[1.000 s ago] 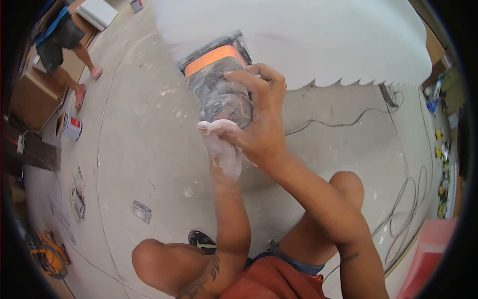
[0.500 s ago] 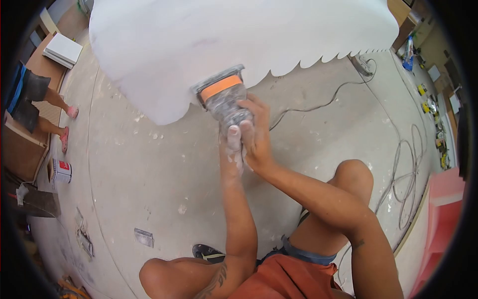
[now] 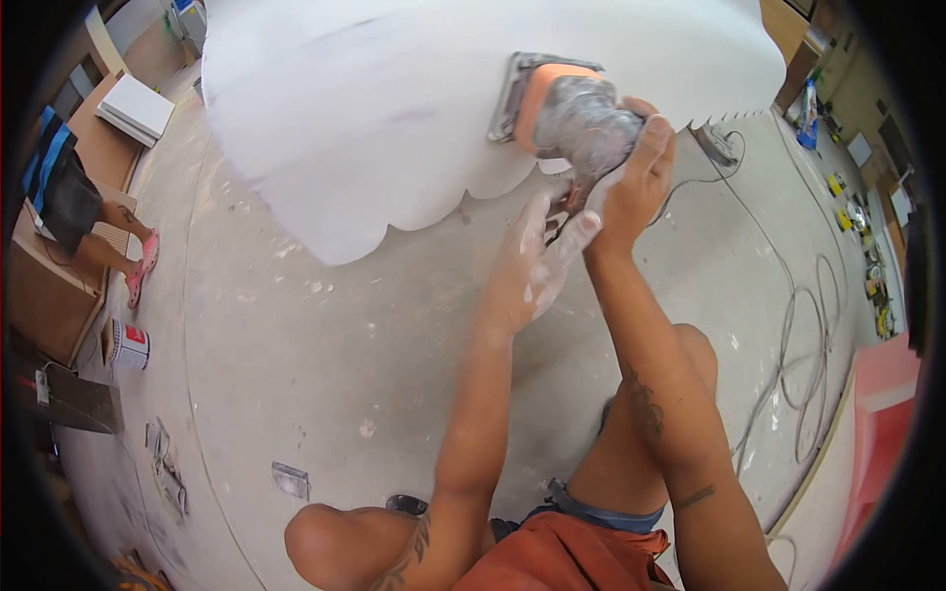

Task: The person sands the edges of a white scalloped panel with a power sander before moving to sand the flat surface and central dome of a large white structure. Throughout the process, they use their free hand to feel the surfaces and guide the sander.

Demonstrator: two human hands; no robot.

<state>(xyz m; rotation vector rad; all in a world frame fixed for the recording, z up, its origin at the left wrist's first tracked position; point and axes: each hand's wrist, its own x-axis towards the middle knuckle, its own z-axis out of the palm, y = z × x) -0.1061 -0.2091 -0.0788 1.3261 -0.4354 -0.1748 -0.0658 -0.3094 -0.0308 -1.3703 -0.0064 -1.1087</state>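
A dust-covered electric sander with an orange band lies with its flat pad against a large white panel, whose lower edge is scalloped. My right hand wraps around the sander's grey body from the right. My left hand, whitened with dust, has its fingers about the dark rear underside of the tool; part of that grip is hidden. Both arms reach forward over my bent knees.
A cord coils on the dusty floor at right, beside pink shelving. At left are a paint can, stacked white boards and another person in pink clogs. A small grey block lies nearby.
The sander has moved up and right across the panel and turned, its pad now facing left. My right hand has shifted to its right side; my left hand is at its rear underside.
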